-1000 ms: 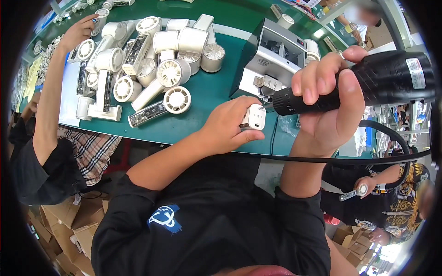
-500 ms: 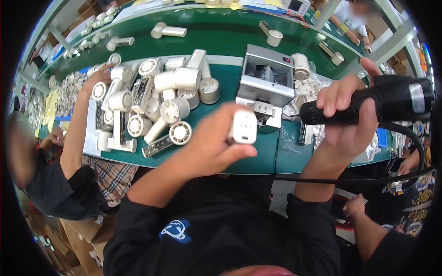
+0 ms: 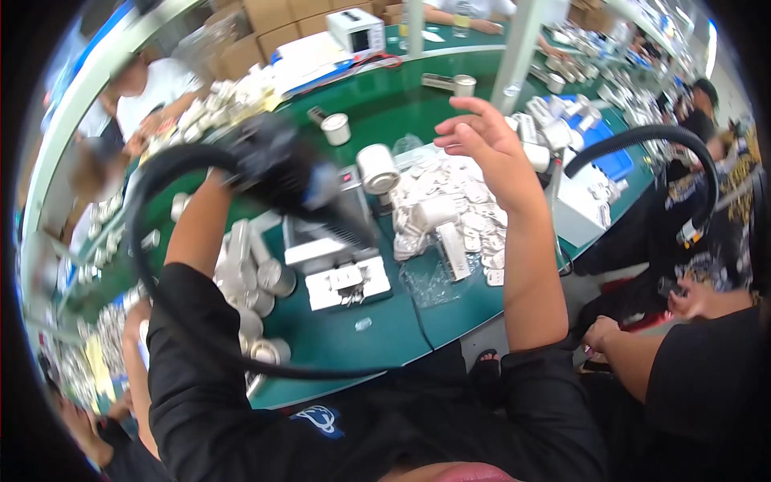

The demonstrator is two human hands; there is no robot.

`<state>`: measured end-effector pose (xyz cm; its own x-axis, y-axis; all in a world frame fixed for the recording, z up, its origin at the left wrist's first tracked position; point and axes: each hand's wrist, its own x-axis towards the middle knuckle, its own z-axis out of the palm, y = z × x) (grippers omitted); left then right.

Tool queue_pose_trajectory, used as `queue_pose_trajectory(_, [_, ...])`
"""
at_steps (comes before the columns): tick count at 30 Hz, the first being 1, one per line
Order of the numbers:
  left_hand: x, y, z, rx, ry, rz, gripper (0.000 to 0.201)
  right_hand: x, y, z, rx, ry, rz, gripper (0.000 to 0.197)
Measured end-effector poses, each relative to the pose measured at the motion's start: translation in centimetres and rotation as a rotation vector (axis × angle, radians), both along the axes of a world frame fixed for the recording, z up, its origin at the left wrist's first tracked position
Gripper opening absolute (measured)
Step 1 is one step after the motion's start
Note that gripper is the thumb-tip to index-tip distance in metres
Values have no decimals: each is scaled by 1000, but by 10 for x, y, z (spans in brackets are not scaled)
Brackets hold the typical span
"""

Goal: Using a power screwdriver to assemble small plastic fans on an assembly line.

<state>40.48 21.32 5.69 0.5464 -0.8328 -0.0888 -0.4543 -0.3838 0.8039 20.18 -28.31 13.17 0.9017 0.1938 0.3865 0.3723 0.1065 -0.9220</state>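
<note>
Obscuring left hand, blurred black tool (image 3: 283, 167); right hand (image 3: 487, 153) raised, unclenched

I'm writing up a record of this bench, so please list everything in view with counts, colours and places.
Worktable: one, green, centre
Handheld power tool: one, black, blurred, upper left
Hose: two curved lengths, black, left and right
Tabletop machine: one, silver-grey, centre left
Handheld fans: several, white, mostly left of machine
Small plastic parts: many, white, piled right of machine
Plastic bag: one, clear, below pile
Tray: one, blue, right
Boxy instrument: one, white, far edge
Cardboard boxes: several, brown, background
Co-workers: several, white or dark clothing, around table
Sleeves: two, black, lower centre
Left hand: one, hidden behind power tool
Right hand: one, bare, open, near pile
</note>
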Motion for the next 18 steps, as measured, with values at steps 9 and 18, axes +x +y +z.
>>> queue_pose_trajectory(9, [47,-131,0,935,-669,435,51,79,-37,-95,-919,-110,-181,20])
queue_pose_trajectory(18, [93,-156,-54,766,-995,486,41,87,-14,-111,-1194,-62,31,27])
